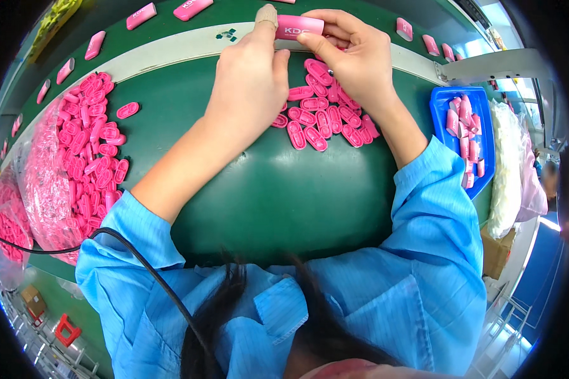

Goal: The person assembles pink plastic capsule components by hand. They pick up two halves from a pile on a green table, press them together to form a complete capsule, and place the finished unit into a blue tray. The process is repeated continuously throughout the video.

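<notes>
Both hands meet at the far edge of a green work mat [278, 189]. My right hand [354, 60] grips a pink rectangular plastic casing [300, 27] by its right end and underside. My left hand [250, 85] touches the casing's left end with a thumb wrapped in tan tape. Just below the hands lies a heap of small pink oval plastic caps [325, 120]. Both forearms wear blue sleeves.
A larger pile of pink caps [95, 145] spills from clear bags at the left. A blue tray [464, 136] with pink parts sits at the right. More pink casings [193, 7] ride a green conveyor behind the white rail. A black cable crosses my left shoulder.
</notes>
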Tool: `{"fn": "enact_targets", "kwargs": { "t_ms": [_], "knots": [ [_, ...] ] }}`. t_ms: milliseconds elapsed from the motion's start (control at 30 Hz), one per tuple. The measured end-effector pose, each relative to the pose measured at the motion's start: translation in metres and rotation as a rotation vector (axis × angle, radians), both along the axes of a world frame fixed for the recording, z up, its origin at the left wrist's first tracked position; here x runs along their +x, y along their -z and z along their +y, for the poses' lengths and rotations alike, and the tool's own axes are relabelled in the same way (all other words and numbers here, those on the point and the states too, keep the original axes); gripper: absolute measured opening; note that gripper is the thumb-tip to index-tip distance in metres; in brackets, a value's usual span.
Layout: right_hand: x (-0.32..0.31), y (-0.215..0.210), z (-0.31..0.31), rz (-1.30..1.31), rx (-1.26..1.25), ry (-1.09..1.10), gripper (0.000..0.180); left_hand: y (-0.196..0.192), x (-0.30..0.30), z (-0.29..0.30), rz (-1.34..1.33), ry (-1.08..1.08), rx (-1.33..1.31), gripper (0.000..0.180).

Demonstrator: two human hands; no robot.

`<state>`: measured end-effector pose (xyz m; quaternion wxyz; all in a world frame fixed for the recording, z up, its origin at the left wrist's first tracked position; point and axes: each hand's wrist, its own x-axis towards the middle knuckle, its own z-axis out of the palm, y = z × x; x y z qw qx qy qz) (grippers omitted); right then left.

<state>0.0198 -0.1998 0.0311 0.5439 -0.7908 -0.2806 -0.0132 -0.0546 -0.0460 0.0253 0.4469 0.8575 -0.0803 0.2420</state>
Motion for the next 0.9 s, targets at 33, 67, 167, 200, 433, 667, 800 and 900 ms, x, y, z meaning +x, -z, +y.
{"fn": "enact_targets", "kwargs": {
  "t_ms": [33,67,167,200,433,667,800,900],
  "knots": [
    [-0.006,-0.002,0.002,-0.134,-0.065,0.051,0.028,-0.007,-0.005,-0.005,-0.020,-0.028,0.068,0.048],
    [-0.012,-0.003,0.004,-0.268,-0.131,0.102,0.027,-0.009,-0.007,-0.007,-0.041,-0.056,0.136,0.050],
    [-0.013,-0.018,0.010,-0.210,-0.160,0.096,0.022,-0.010,0.000,0.002,-0.006,-0.040,0.155,0.052],
    [-0.009,-0.022,0.010,-0.187,-0.177,0.082,0.021,-0.017,0.002,0.005,0.066,-0.026,0.159,0.052],
    [0.096,0.010,-0.009,-0.136,-0.233,0.220,0.026,-0.022,-0.018,0.039,0.153,-0.004,0.379,0.025],
    [0.130,0.006,-0.062,-0.514,-0.647,0.482,0.030,-0.006,-0.031,0.029,0.209,0.033,0.326,0.021],
    [0.149,0.006,-0.116,-0.405,-1.007,0.462,0.029,0.001,-0.005,0.012,0.163,0.111,0.350,0.020],
    [0.134,-0.009,-0.093,-0.129,-0.977,0.479,0.020,0.006,0.014,0.006,0.074,0.083,0.343,0.025]
  ]
}}
